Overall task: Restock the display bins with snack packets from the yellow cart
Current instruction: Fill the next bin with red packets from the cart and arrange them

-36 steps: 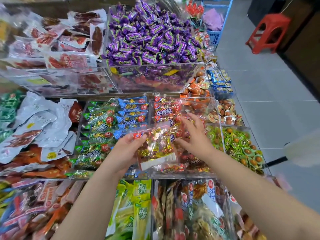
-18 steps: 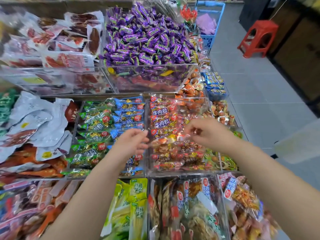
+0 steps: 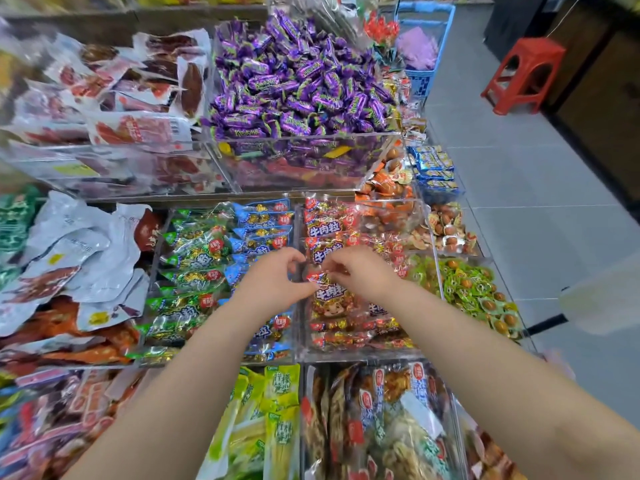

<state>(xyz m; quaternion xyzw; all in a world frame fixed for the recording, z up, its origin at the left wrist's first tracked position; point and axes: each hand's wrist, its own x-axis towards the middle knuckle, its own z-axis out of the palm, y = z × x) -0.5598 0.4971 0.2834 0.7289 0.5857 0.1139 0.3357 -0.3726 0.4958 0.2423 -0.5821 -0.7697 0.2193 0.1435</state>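
Note:
A clear snack packet [image 3: 331, 299] with a red label and gold-wrapped pieces lies on top of the same kind of packets in a clear acrylic bin [image 3: 360, 357] at the middle of the display. My left hand [image 3: 273, 284] pinches the packet's upper left corner with thumb and curled fingers. My right hand [image 3: 362, 273] pinches its top edge from the right. The two hands nearly touch above the packet. The yellow cart is not clearly in view.
Green and blue packets [image 3: 221, 268] fill the bin to the left. Purple candies [image 3: 298, 88] are heaped in the bin behind. Green egg snacks [image 3: 474, 289] lie to the right. A red stool [image 3: 523, 74] and blue basket [image 3: 424, 39] stand on the tiled aisle. A blurred pale object [image 3: 602, 299] sits at right.
A second ago both hands held the packet tilted above the bin. It has come down onto the pile, and the hands have closed in together at its top edge.

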